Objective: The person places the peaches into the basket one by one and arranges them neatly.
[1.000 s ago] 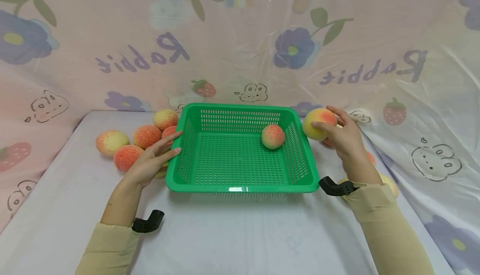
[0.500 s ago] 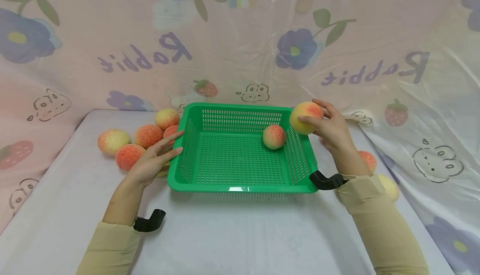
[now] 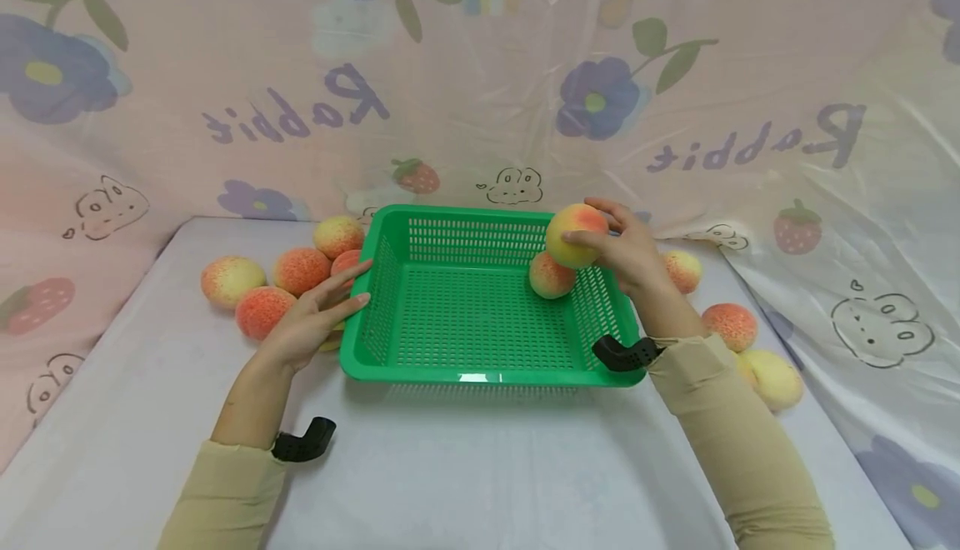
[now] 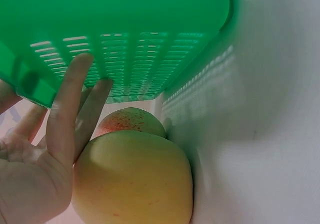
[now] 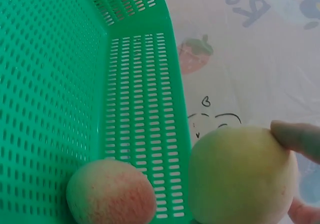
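Note:
A green perforated basket (image 3: pixel 375 317) sits mid-table. My right hand (image 3: pixel 626 250) grips a yellow-red peach (image 3: pixel 574 234) above the basket's far right corner, directly over another peach (image 3: pixel 550 277) lying inside. The right wrist view shows the held peach (image 5: pixel 242 176) beside the basket wall (image 5: pixel 145 108), with the lying peach (image 5: pixel 111 192) below. My left hand (image 3: pixel 315 321) rests with straight fingers against the basket's left wall. In the left wrist view its fingers (image 4: pixel 70 108) touch the green wall (image 4: pixel 125 33), with two peaches (image 4: pixel 132 179) close under the palm.
Several peaches (image 3: pixel 258 279) lie in a cluster left of the basket. Three more peaches (image 3: pixel 731 325) lie on the right side. A pink printed plastic sheet (image 3: pixel 480 100) rises behind and beside the white table (image 3: pixel 480 467).
My right hand carried its peach leftward from outside the basket's right rim to above the far right corner inside. The left hand stayed against the left wall.

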The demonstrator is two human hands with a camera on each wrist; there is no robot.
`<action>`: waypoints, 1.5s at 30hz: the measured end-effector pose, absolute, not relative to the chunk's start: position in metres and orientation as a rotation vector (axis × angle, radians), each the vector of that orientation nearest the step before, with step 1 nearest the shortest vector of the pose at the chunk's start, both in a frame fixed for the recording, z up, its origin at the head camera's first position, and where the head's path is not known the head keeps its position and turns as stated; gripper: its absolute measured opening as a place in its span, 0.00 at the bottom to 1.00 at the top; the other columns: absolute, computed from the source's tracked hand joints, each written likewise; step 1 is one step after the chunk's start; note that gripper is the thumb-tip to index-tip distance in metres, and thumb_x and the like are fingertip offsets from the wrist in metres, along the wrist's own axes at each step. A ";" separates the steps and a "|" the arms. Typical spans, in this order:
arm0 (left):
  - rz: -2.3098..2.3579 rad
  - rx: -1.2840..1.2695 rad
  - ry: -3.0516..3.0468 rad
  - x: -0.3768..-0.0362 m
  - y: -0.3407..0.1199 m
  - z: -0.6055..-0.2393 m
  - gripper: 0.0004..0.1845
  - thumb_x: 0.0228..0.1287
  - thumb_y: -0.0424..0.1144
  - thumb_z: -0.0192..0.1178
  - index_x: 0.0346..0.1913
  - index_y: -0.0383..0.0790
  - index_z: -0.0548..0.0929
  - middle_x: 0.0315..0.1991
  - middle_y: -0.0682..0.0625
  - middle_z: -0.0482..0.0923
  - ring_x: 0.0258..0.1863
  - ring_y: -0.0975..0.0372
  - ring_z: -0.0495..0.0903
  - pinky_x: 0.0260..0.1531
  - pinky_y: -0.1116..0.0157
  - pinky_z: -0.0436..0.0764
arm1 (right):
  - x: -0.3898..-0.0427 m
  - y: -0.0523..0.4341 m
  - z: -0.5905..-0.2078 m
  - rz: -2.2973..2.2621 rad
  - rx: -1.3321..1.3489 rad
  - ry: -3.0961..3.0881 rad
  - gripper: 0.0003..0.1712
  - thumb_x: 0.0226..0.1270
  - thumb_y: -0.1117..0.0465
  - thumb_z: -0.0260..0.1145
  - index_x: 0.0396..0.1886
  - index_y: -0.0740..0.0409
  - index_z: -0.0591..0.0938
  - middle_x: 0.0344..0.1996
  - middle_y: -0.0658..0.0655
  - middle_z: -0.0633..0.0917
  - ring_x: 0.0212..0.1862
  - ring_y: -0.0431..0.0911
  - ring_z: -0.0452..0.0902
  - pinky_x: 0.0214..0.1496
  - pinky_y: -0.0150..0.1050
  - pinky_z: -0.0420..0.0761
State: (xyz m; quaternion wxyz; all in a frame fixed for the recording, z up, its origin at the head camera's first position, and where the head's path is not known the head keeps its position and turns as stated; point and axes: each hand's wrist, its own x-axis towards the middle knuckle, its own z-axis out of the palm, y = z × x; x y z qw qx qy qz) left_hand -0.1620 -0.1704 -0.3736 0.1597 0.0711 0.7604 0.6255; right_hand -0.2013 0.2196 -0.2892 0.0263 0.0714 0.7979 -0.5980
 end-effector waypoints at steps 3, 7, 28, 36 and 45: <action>1.793 0.199 2.176 -0.162 -0.171 -0.373 0.33 0.70 0.49 0.56 0.75 0.56 0.57 0.76 0.39 0.40 0.75 0.46 0.40 0.65 0.37 0.58 | -0.206 0.214 -0.292 -1.839 0.188 2.450 0.41 0.60 0.61 0.69 0.72 0.52 0.63 0.69 0.65 0.59 0.56 0.50 0.68 0.47 0.36 0.81; 1.809 0.182 2.167 -0.162 -0.170 -0.373 0.33 0.70 0.49 0.56 0.74 0.56 0.58 0.76 0.40 0.41 0.75 0.46 0.40 0.66 0.39 0.58 | -0.212 0.205 -0.297 -1.808 0.137 2.439 0.41 0.60 0.60 0.69 0.72 0.53 0.63 0.67 0.67 0.60 0.55 0.52 0.69 0.45 0.39 0.81; 1.838 0.163 2.126 -0.159 -0.168 -0.373 0.33 0.70 0.49 0.56 0.74 0.57 0.58 0.77 0.39 0.38 0.76 0.46 0.40 0.65 0.42 0.63 | -0.227 0.180 -0.318 -1.606 0.070 2.462 0.41 0.57 0.54 0.72 0.69 0.53 0.64 0.63 0.66 0.68 0.53 0.54 0.71 0.48 0.49 0.80; 1.832 0.168 2.121 -0.159 -0.168 -0.374 0.33 0.70 0.49 0.55 0.74 0.58 0.58 0.77 0.39 0.38 0.75 0.45 0.40 0.65 0.41 0.61 | -0.234 0.172 -0.329 -1.456 0.053 2.528 0.41 0.56 0.51 0.72 0.68 0.51 0.66 0.59 0.67 0.72 0.55 0.56 0.71 0.52 0.49 0.76; 1.850 0.156 2.133 -0.159 -0.167 -0.376 0.32 0.70 0.48 0.55 0.74 0.57 0.58 0.76 0.40 0.43 0.75 0.45 0.44 0.64 0.42 0.64 | -0.240 0.161 -0.338 -1.429 0.008 2.495 0.39 0.56 0.57 0.72 0.66 0.55 0.66 0.57 0.67 0.73 0.52 0.55 0.72 0.50 0.48 0.77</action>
